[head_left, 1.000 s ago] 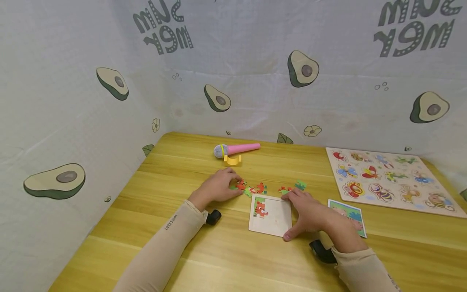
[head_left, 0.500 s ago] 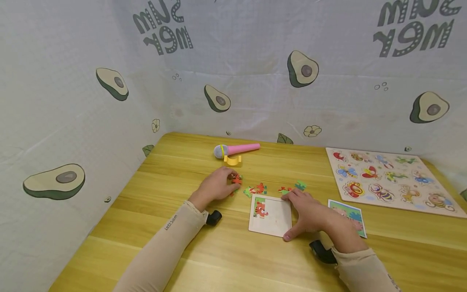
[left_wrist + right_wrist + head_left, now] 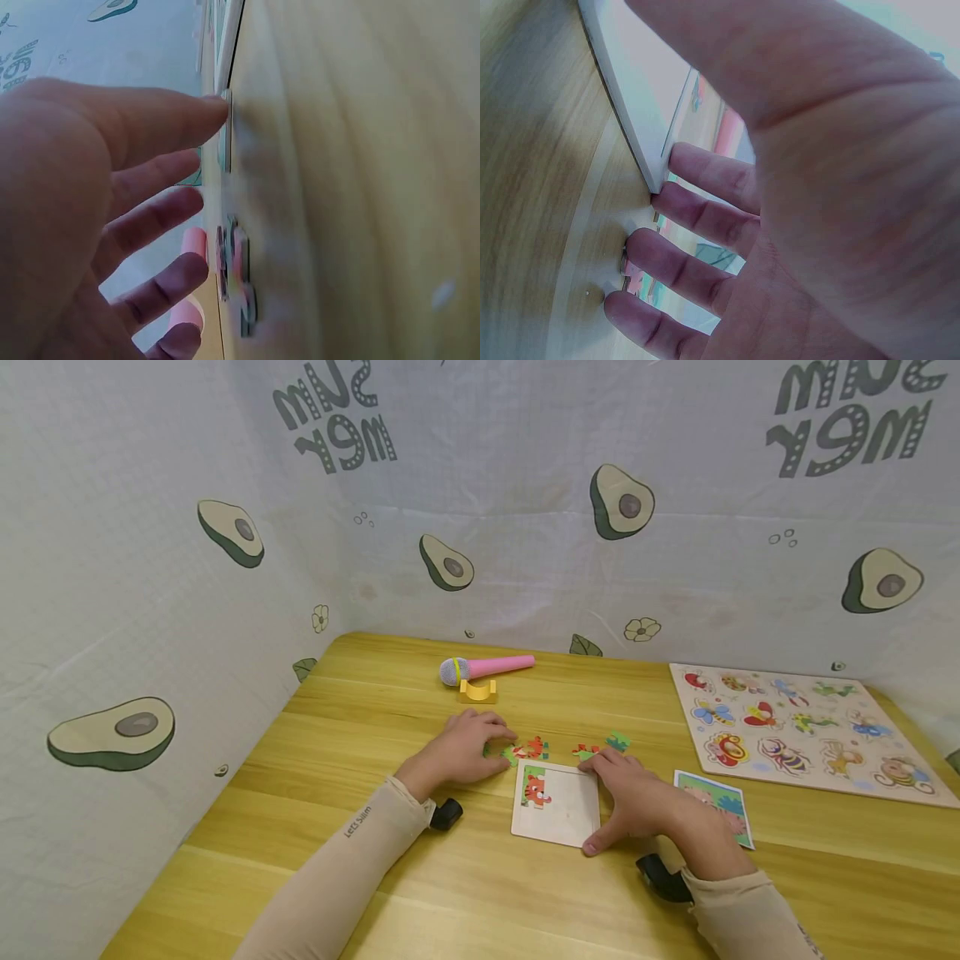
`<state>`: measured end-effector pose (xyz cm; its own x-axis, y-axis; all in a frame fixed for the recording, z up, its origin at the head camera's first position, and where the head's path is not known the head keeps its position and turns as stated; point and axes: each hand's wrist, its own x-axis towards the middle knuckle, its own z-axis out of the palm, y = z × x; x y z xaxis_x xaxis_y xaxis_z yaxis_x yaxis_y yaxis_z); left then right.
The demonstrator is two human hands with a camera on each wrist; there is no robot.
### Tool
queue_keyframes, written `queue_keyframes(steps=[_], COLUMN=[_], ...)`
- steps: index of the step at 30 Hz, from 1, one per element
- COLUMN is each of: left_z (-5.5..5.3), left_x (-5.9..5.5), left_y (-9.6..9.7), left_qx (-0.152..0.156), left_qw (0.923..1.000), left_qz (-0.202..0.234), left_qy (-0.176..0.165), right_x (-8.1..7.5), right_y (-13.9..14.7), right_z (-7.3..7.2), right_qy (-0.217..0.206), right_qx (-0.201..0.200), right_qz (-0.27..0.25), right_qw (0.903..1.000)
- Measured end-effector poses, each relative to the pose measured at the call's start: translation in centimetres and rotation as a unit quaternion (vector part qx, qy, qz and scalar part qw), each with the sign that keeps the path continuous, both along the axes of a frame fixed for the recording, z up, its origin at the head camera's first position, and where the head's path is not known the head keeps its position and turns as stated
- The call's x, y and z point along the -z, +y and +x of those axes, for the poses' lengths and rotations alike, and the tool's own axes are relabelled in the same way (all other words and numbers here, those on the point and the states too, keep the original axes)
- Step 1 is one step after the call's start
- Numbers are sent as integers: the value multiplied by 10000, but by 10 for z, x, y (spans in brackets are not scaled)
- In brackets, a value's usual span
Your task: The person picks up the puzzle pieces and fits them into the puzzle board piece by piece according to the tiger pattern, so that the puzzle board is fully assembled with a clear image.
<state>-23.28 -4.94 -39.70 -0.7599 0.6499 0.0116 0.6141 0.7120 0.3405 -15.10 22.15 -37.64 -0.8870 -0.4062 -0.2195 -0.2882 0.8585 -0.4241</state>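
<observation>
My left hand (image 3: pixel 465 750) is low over the table with fingers spread, its thumb tip right by a flat puzzle piece (image 3: pixel 226 139) in the left wrist view. Two overlapping puzzle pieces (image 3: pixel 238 277) lie beyond its fingertips there. In the head view, loose red and green pieces (image 3: pixel 532 747) lie just right of that hand. My right hand (image 3: pixel 637 797) holds a shallow wooden puzzle board (image 3: pixel 570 806) by its right side, thumb at the near corner and fingers at the far edge. A tiger-face section (image 3: pixel 535 787) fills the board's left part.
More pieces lie behind the board, one of them green (image 3: pixel 618 742). A picture card (image 3: pixel 738 802) sits partly behind my right hand. Farther back are a large insect puzzle board (image 3: pixel 780 752), a pink toy microphone (image 3: pixel 498 665) and a yellow arched block (image 3: pixel 478 692).
My left hand first drew red pieces leftward, then came back right with its fingers spreading. Those pieces are now hidden behind it in the head view. My right hand and the board stayed put.
</observation>
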Motion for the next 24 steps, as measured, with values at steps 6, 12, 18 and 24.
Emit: queue_keyframes(steps=[6, 12, 18, 24], left_z=[5, 6, 7, 6], left_x=[-1, -1, -5, -7], left_y=[4, 5, 4, 2], left_qx=[154, 196, 131, 8], left_qw=[9998, 9997, 9998, 9996], left_qz=[-110, -118, -74, -170], left_qy=[-80, -117, -161, -245], right_x=[-2, -1, -3, -6], right_y=[-1, -1, -2, -2], right_z=[0, 0, 0, 0], right_qy=[-5, -45, -78, -102], right_qx=[0, 30, 52, 47], right_qz=[19, 23, 9, 9], right_qw=[10000, 10000, 10000, 9999])
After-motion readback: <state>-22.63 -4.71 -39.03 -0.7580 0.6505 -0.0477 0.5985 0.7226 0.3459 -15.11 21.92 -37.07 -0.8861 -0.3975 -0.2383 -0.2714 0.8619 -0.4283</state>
